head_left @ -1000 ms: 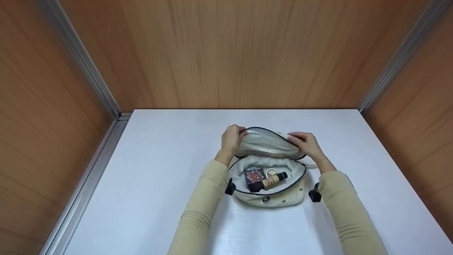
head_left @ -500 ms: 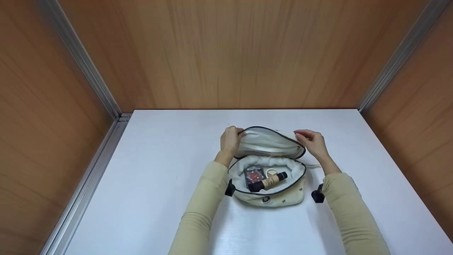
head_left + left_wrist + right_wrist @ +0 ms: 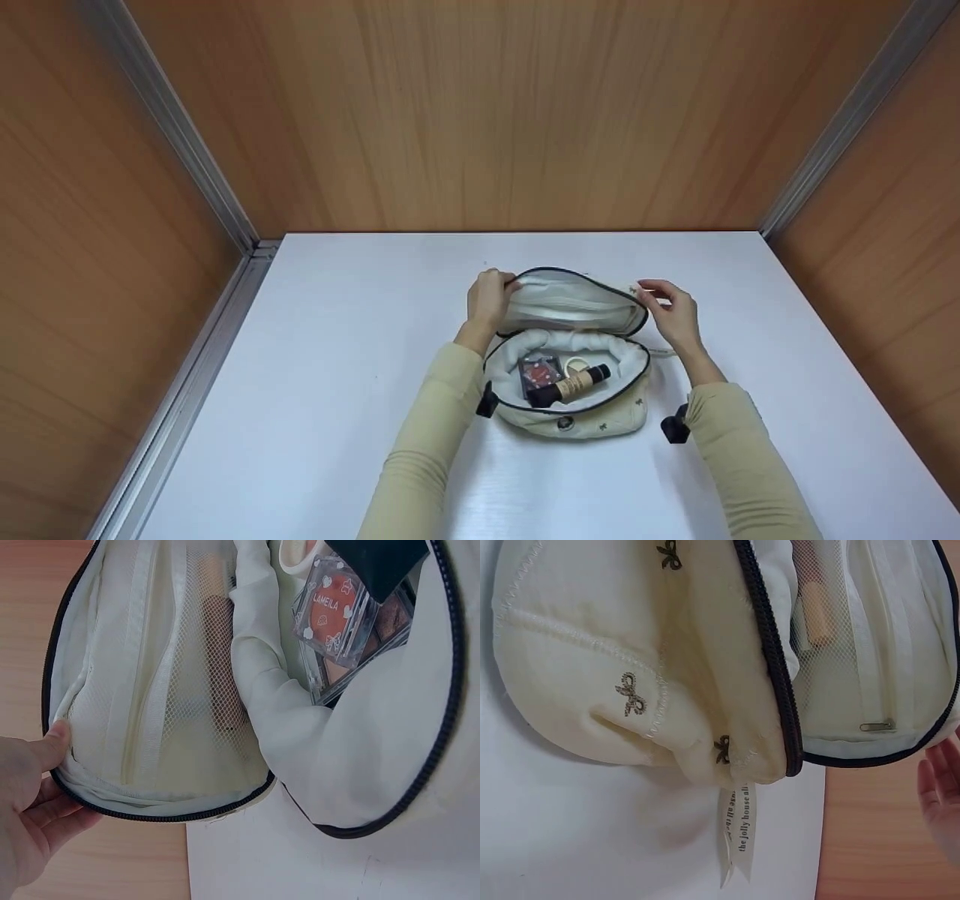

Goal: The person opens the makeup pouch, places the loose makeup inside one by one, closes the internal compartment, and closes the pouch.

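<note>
A cream makeup bag [image 3: 604, 426] with black zipper edging lies unzipped, its lid [image 3: 566, 304] raised at the back. My left hand [image 3: 487, 298] grips the lid's left edge, thumb on the lining and fingers behind it. At the lid's right edge, my right hand [image 3: 676, 315] pinches the fabric; in the right wrist view it is partly cut off. Inside the bag are a black-capped beige makeup tube [image 3: 576, 384], a clear blush case [image 3: 334, 611], a second palette [image 3: 391, 619] beneath it and a round pale item [image 3: 575, 366].
Behind the lid's mesh pocket [image 3: 210, 690] sit slim items, and its zipper pull [image 3: 877, 725] shows. A printed ribbon tag [image 3: 739, 832] hangs off the bag's side. Wooden panels [image 3: 480, 112] enclose the white table [image 3: 337, 375].
My right hand has slid rightward along the lid's edge toward its right corner. The left hand keeps its hold, and the bag's contents have not moved.
</note>
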`<state>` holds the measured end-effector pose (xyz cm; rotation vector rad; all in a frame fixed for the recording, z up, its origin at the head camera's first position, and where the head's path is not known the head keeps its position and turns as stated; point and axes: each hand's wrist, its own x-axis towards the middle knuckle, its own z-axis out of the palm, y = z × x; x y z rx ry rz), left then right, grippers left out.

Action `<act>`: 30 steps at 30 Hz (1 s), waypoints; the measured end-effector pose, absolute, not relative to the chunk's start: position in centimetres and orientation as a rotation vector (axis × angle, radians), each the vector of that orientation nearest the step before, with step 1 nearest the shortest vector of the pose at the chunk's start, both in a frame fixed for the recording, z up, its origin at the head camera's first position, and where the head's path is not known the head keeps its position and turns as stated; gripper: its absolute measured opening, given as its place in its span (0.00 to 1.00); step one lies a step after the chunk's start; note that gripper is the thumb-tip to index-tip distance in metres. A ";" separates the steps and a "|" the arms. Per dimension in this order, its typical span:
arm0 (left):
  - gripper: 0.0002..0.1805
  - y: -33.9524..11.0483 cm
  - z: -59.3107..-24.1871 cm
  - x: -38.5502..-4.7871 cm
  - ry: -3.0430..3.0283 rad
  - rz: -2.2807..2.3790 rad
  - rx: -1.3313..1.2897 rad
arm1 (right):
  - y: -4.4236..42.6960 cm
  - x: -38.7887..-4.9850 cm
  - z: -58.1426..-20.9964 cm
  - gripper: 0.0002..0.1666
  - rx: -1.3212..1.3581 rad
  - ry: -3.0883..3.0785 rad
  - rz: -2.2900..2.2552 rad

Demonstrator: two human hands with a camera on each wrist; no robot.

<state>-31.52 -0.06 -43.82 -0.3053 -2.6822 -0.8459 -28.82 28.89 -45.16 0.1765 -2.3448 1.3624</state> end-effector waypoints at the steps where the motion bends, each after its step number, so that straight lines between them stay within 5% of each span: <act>1: 0.11 -0.1 -43.8 -31.5 -2.684 -0.845 -0.304 | 28.9 -28.8 -45.3 0.14 0.158 -2.339 1.360; 30: 0.10 -0.4 -43.7 -31.5 -2.713 -0.802 -0.316 | 26.9 -26.2 -48.4 0.11 -0.176 -2.177 1.349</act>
